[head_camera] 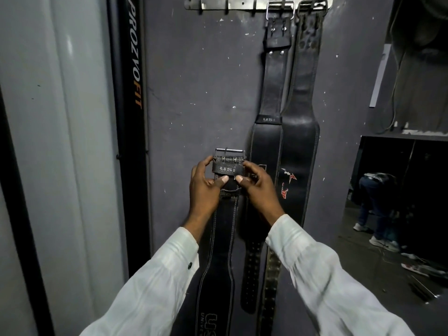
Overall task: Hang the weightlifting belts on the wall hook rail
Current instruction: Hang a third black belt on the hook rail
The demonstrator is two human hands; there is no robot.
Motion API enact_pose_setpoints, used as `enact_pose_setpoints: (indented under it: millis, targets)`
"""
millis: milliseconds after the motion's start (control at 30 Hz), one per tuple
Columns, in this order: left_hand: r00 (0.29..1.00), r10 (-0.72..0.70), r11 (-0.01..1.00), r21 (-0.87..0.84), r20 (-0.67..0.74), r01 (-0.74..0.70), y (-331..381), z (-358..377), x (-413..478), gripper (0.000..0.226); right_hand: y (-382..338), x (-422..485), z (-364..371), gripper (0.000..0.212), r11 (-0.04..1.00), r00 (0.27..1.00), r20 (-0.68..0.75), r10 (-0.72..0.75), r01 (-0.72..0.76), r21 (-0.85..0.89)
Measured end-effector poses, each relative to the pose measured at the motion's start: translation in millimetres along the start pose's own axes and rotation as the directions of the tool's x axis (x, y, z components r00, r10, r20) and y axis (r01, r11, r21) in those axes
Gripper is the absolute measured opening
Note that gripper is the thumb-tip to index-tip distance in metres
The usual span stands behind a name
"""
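Observation:
A black leather belt (223,238) with a steel buckle (229,154) and a "USI" loop is held upright in front of the grey wall. My left hand (206,187) and my right hand (257,185) grip it just below the buckle, thumbs pressed on the strap. Its lower end drops out of view at the bottom. At the top, a metal hook rail (218,3) is fixed to the wall. Two black belts hang from its right hooks: a USI belt (269,141) and a worn belt (300,141) beside it. The left hooks are bare.
A black machine upright marked "PROZYOFIT" (133,93) stands left of the wall panel, with a pale pillar (60,141) further left. On the right, a mirror (397,202) shows a crouching person and shoes on the floor.

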State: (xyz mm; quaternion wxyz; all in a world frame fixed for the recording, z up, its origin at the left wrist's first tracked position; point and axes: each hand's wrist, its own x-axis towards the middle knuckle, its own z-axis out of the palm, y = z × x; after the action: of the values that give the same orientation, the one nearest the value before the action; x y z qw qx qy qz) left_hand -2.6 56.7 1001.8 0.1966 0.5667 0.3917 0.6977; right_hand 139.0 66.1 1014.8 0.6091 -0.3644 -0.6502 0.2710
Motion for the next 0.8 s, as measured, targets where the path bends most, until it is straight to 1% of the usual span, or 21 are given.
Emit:
enact_pose_setpoints:
  millis: [67, 133, 233, 333, 433, 500, 567, 667, 733, 800]
  targets:
    - [0.999, 0.033, 0.998, 0.057, -0.011, -0.032, -2.1, -0.9, 1.1, 0.068, -0.5, -1.3, 7.9, 0.048, 0.998, 0.999, -0.031, -0.038, 0.037, -0.057]
    - [0.999, 0.051, 0.995, 0.084, 0.005, -0.051, -4.0, -1.7, 4.7, 0.075, -1.8, 1.8, 14.4, 0.048, 0.999, 0.998, -0.063, -0.030, 0.028, -0.025]
    - [0.998, 0.052, 0.996, 0.069, 0.031, -0.054, -5.6, -1.2, 15.3, 0.076, -3.5, 8.4, 19.0, 0.052, 0.997, 0.998, -0.068, 0.012, -0.007, 0.076]
    - [0.997, 0.063, 0.997, 0.041, 0.031, -0.065, -3.9, 0.6, 28.9, 0.074, -6.1, 19.8, 19.3, 0.055, 0.997, 0.997, -0.074, -0.017, 0.023, 0.078]
    - [0.994, 0.104, 0.995, -0.007, 0.031, -0.103, 4.5, 7.1, 50.0, 0.075, -11.0, 40.9, 15.8, 0.057, 0.996, 0.991, -0.104, -0.088, 0.090, 0.021]
    - [0.988, 0.145, 0.989, -0.010, 0.053, -0.145, 13.1, 14.8, 74.0, 0.077, -19.4, 63.8, 10.4, 0.058, 0.990, 0.982, -0.121, -0.144, 0.144, -0.005]
    - [0.980, 0.180, 0.983, -0.048, 0.088, -0.177, 23.1, 24.6, 104.9, 0.079, -32.8, 92.4, 2.3, 0.059, 0.984, 0.977, -0.124, -0.176, 0.178, 0.009]
    - [0.969, 0.234, 0.971, -0.077, 0.084, -0.227, 32.0, 46.3, 162.5, 0.084, -51.5, 141.4, -13.4, 0.057, 0.975, 0.968, -0.141, -0.207, 0.216, 0.050]
    - [0.960, 0.270, 0.961, -0.086, 0.075, -0.264, 43.0, 60.2, 197.6, 0.088, -63.9, 173.9, -21.2, 0.056, 0.965, 0.956, -0.152, -0.250, 0.259, 0.041]
    - [0.945, 0.318, 0.947, -0.071, 0.069, -0.314, 61.1, 75.8, 229.9, 0.086, -76.3, 211.7, -28.7, 0.057, 0.957, 0.945, -0.164, -0.282, 0.290, 0.029]
